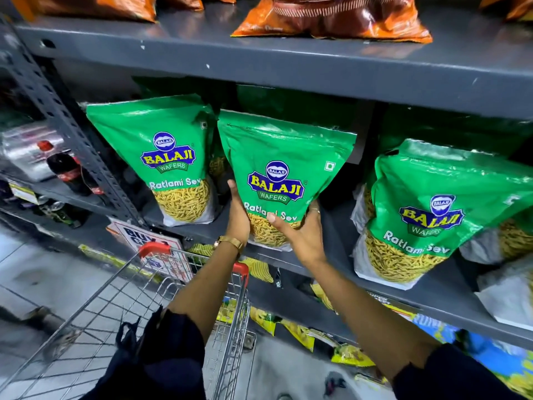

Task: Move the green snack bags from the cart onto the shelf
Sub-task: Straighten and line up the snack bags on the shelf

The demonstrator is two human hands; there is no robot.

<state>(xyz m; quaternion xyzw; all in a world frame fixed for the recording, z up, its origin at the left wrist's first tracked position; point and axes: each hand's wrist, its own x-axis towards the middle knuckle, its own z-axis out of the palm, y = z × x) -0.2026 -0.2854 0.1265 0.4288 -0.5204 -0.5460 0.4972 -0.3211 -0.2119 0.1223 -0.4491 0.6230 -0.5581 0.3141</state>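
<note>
Dark sleeves (161, 356) with ragged, frayed cuffs sit right at the bottom edge, and both bare forearms reach up and away toward the shelf (288, 73). Left hand (238, 217) has a gold-toned watch (229, 243) on the wrist and is pressed flat against the left side of the green snack bag (284, 180), fingers pointing up along its edge. Right hand (302, 229) cups the bag's lower right corner, thumb lying across the front over the printed name, and the other fingers wrap behind it so you mostly can't see them. So both hands are closed around the one bag, holding it upright with its base at the front lip of the grey metal shelf; can't really tell if the bottom is fully resting yet, since the hands cover it.

Bag is glossy crinkly plastic, green up top, with a clear window at the bottom showing thin yellow sev strands. Two more bags just like it stand on the same shelf, one to the left (170, 157) and one to the right (427, 215), plus more green ones behind in shadow that are hard to make out.

Wire cart (144, 301) with red corner caps sits below left, its shiny chrome grid cut off by the frame. Orange packets (331, 18) on the shelf above are cropped at the top. Lower shelf stuff is yellow and blurry.
</note>
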